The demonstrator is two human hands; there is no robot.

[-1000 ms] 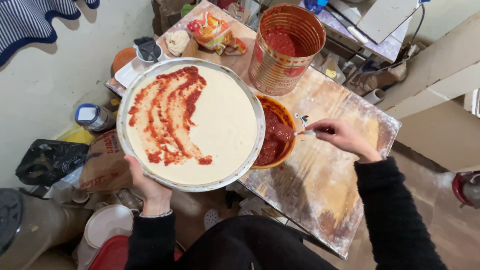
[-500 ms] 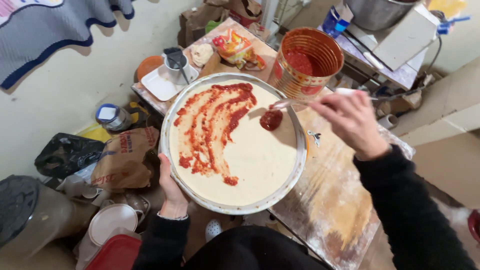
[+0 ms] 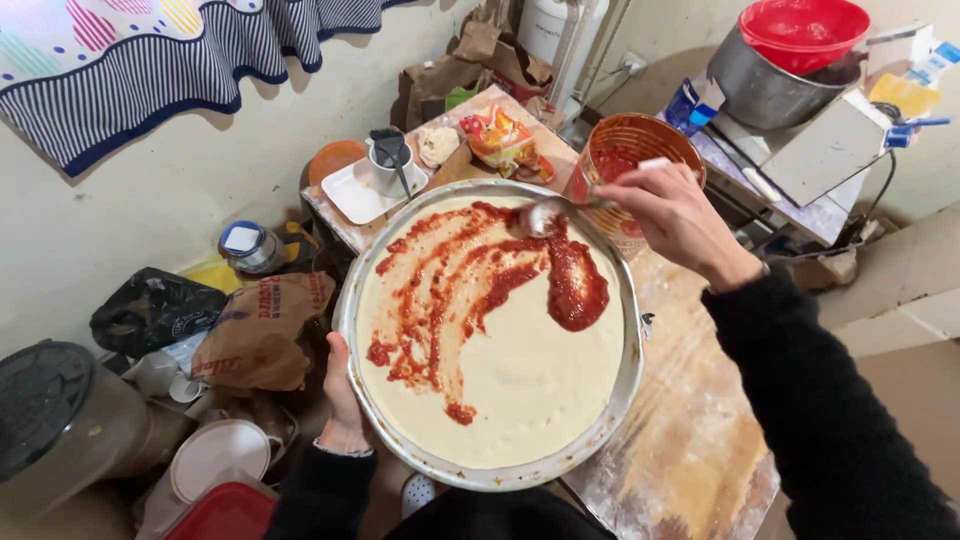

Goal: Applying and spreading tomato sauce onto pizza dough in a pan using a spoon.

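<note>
- The round metal pan point(image 3: 352, 300) was gripped at its near-left rim by the left hand point(image 3: 343, 400), fingers curled under the edge.
- Inside it, pale smooth dough point(image 3: 520, 380) was seen, streaked with glossy red sauce point(image 3: 575, 285).
- A spoon point(image 3: 545, 212) was held closed in the right hand point(image 3: 675, 215), its bowl laid on the sauce at the pan's far side.
- A floury, worn wooden table point(image 3: 690, 450) was made out beneath.
- Just beyond, a ribbed tin can point(image 3: 625, 150) with red sauce inside was noted.
- Farther off, a red bowl point(image 3: 800, 30) was spotted in a steel pot point(image 3: 760, 90).
</note>
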